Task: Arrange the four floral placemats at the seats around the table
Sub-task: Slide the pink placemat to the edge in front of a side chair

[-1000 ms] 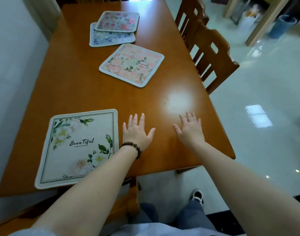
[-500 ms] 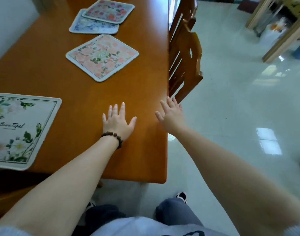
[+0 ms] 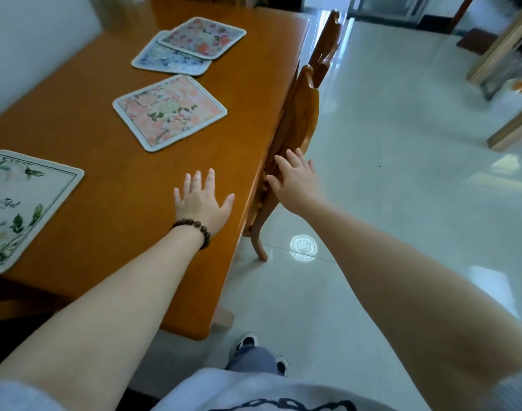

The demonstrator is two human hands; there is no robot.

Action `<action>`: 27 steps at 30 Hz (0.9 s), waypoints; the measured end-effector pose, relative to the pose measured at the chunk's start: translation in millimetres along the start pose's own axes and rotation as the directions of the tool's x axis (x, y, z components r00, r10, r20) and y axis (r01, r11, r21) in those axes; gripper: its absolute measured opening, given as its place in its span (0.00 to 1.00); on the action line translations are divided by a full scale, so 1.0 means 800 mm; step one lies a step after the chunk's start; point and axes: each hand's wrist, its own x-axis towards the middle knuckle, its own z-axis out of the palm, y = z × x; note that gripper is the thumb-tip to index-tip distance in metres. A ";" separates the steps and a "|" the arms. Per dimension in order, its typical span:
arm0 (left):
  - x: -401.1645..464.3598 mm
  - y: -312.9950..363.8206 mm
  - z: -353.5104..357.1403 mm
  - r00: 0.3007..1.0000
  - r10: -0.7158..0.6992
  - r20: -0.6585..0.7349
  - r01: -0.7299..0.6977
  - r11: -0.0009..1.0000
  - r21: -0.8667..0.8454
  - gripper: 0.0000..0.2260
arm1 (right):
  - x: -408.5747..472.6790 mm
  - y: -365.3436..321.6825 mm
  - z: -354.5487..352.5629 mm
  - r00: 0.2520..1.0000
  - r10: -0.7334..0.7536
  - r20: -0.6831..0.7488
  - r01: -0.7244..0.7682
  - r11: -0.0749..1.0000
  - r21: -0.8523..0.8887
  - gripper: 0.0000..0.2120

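Note:
Four floral placemats lie on the orange wooden table (image 3: 76, 120). A white one with green leaves and script (image 3: 19, 206) sits at the near left edge. A peach-pink one (image 3: 169, 111) lies rotated near the middle. Farther back, a red-pink one (image 3: 202, 37) overlaps a blue one (image 3: 165, 59). My left hand (image 3: 202, 200), with a bead bracelet, hovers flat and open over the table's near right part. My right hand (image 3: 295, 179) is open beyond the table's right edge, in front of the nearest chair's back; contact is unclear. Neither hand holds anything.
Two wooden chairs (image 3: 298, 114) stand tucked along the table's right side. A white wall (image 3: 31, 40) runs along the left. Glossy tiled floor (image 3: 402, 173) spreads to the right, with wooden furniture (image 3: 508, 63) at the far right. My shoes (image 3: 248, 342) show below the table's near corner.
The view has swung around the table's near right corner. My right hand has moved off the tabletop to the chair side. My left hand stays flat over the table.

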 end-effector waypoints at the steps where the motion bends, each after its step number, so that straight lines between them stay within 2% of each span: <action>1: 0.004 0.006 0.000 1.000 -0.009 -0.003 0.009 1.000 0.003 0.34 | 0.006 0.004 -0.003 1.000 -0.012 -0.002 0.012 1.000 -0.002 0.27; 8: 0.047 0.039 0.005 0.996 -0.087 0.000 0.087 0.996 -0.006 0.34 | 0.066 0.038 -0.020 0.998 -0.065 -0.009 0.065 0.998 -0.018 0.27; 15: 0.143 0.064 0.020 0.988 -0.151 -0.037 0.150 0.988 -0.030 0.34 | 0.180 0.068 -0.029 0.986 -0.166 -0.012 0.165 0.982 -0.093 0.25; 23: 0.263 0.081 0.023 0.936 -0.352 -0.019 0.348 0.931 -0.107 0.34 | 0.342 0.051 -0.051 0.913 -0.358 0.195 0.390 0.906 -0.164 0.25; 27: 0.298 0.082 0.016 0.904 -0.428 -0.016 0.424 0.899 -0.111 0.34 | 0.398 0.037 -0.051 0.884 -0.394 0.253 0.442 0.880 -0.173 0.25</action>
